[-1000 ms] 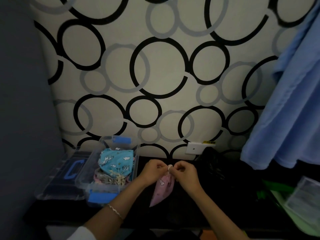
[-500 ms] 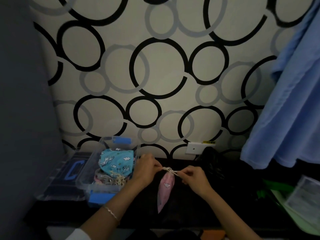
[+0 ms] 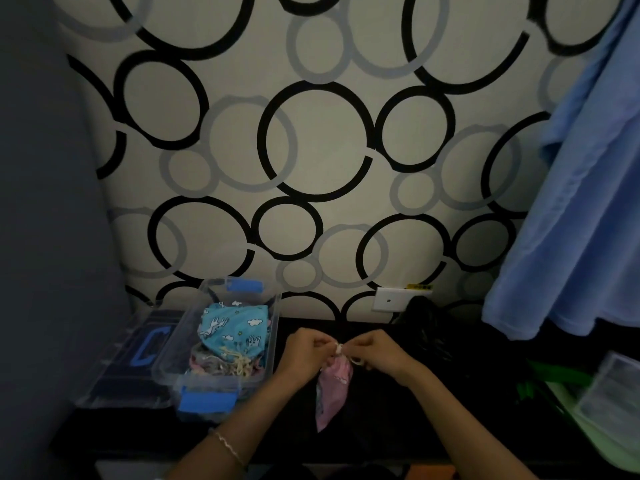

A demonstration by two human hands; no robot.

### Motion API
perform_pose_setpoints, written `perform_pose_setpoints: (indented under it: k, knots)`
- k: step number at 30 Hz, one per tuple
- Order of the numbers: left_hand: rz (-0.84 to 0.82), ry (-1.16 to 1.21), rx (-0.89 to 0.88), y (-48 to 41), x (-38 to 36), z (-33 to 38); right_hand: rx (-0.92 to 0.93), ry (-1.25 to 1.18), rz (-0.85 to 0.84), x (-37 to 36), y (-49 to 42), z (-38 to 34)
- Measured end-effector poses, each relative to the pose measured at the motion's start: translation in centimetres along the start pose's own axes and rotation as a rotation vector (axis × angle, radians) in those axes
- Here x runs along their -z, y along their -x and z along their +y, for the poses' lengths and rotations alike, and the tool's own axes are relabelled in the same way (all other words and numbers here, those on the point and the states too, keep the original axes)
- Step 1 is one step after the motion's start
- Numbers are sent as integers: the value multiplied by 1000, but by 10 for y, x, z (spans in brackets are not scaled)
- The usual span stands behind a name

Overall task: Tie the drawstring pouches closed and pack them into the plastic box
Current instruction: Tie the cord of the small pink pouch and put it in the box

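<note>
A pink drawstring pouch (image 3: 332, 389) hangs over the black table, its neck gathered tight. My left hand (image 3: 304, 351) pinches the cream drawstring at the neck from the left. My right hand (image 3: 377, 351) pinches the string (image 3: 341, 348) from the right, with a small loop beside its fingers. The two hands almost meet above the pouch. To the left stands the clear plastic box (image 3: 273, 327) with blue clips. Inside it lies a blue cloud-print pouch (image 3: 235, 327) on top of other pouches with cream strings.
The box's clear lid with a blue handle (image 3: 138, 351) lies left of the box. A dark bundle (image 3: 426, 327) sits by the wall socket (image 3: 389, 300). A blue cloth (image 3: 581, 202) hangs at the right. A clear container and green items (image 3: 609, 400) sit at the right edge.
Half a second ago my hands were spread apart, pulling the string taut sideways. Now they have come back together at the pouch's neck, and the pouch has swung slightly.
</note>
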State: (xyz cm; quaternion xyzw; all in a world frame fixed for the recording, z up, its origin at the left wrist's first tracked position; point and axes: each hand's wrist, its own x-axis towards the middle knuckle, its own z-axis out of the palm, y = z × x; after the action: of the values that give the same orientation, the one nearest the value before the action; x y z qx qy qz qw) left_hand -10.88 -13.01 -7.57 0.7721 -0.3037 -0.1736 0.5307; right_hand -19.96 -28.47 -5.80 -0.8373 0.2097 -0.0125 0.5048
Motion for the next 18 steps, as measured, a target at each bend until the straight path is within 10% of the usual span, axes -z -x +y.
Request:
perform_pose_setpoints:
  k: [18]
  knots:
    - [131, -187, -250, 17, -12, 8, -99, -182, 86, -13, 0, 3]
